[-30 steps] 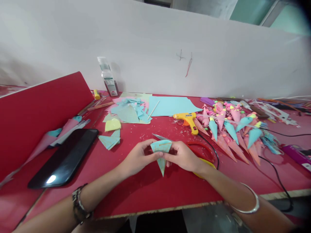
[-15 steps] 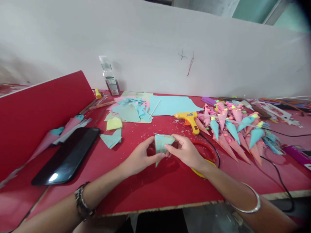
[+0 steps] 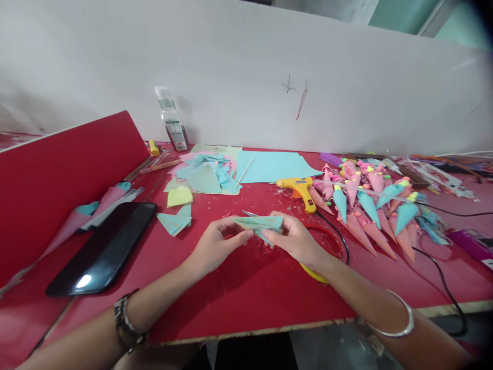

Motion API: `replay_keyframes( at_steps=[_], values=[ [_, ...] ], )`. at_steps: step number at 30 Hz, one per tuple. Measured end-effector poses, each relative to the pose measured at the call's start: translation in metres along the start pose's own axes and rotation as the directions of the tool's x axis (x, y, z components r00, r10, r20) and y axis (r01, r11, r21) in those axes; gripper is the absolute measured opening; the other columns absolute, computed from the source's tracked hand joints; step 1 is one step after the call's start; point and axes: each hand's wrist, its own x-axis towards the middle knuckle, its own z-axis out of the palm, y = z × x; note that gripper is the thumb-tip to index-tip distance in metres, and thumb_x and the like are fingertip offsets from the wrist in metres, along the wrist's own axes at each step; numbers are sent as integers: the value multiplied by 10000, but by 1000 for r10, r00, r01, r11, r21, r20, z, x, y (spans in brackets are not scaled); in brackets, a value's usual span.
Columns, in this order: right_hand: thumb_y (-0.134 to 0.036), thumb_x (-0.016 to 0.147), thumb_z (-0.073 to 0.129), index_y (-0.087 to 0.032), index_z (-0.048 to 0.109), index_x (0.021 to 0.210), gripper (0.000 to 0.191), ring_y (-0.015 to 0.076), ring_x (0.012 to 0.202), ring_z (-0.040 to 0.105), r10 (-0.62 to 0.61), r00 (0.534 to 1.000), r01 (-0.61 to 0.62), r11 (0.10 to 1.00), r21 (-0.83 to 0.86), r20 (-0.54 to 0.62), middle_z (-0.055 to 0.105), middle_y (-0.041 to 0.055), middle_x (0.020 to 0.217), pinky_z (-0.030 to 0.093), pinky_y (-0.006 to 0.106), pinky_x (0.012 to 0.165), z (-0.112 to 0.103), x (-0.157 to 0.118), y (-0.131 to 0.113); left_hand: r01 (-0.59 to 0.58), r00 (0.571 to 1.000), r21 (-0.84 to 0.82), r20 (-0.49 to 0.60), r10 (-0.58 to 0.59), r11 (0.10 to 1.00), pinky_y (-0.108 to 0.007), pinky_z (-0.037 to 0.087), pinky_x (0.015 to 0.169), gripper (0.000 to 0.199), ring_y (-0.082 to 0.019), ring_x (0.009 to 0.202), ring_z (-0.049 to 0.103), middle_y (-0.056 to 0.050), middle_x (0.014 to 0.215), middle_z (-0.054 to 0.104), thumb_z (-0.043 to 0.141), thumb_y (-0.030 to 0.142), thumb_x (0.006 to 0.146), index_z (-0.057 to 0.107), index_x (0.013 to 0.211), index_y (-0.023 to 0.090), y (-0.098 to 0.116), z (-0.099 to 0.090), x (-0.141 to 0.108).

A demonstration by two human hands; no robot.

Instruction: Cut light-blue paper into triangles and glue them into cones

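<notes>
Between both hands, above the red table, is a folded light blue paper piece with faint yellowish marks. My left hand pinches its left end with the thumb in front. Its right end is gripped by my right hand, thumb against the near face. Scissors with red and yellow handles lie partly under my right hand and forearm. Beyond my right hand a yellow glue gun rests on its side. Similar blue folded pieces lie left of my left hand, beside a pale yellow piece.
A black phone lies at the left. Blue sheets, paper scraps and a bottle stand or lie toward the wall. Pink and blue cones are heaped at the right, with a black cable nearby.
The blue paper has turned from pointing downward to lying more sideways between the hands. My left hand has shifted slightly left, and both still hold the paper.
</notes>
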Motion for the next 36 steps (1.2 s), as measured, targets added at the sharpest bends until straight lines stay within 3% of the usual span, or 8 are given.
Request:
replay_keyframes(
  at_steps=[5, 12, 22, 36],
  values=[
    [-255, 766, 569, -177, 480, 726, 126, 58, 520, 399, -18, 1000, 18, 1000, -10, 26, 433, -65, 599, 331, 177, 475, 0, 0, -1, -20, 998, 53, -63, 23, 998, -209, 398, 541, 226, -102, 526, 495, 30, 526, 560, 593, 342, 713, 587, 572, 166, 2, -1, 0],
    [-271, 745, 598, -163, 513, 767, 139, 78, 563, 447, 14, 1000, -13, 999, -29, 27, 496, -41, 643, 361, 191, 510, -2, 0, 1, -17, 988, 11, -155, 18, 1000, -190, 360, 493, 226, -84, 497, 474, 32, 523, 556, 602, 366, 714, 602, 633, 155, -4, -5, 2],
    [-295, 753, 592, -164, 522, 771, 150, 86, 563, 459, 17, 999, -15, 998, -66, 30, 508, -32, 647, 361, 203, 515, -5, 2, 1, -7, 986, -92, -168, -8, 996, -174, 333, 500, 195, -58, 490, 430, 55, 510, 510, 596, 312, 738, 588, 624, 153, -1, -8, 1],
    [-298, 743, 599, -178, 501, 751, 155, 89, 543, 447, 53, 998, -51, 997, -52, 33, 506, -35, 622, 352, 211, 505, -6, 1, 7, -37, 986, -103, -163, 20, 994, -197, 312, 506, 271, -68, 494, 402, 43, 519, 486, 520, 308, 774, 531, 550, 157, 0, -10, 0]
  ],
)
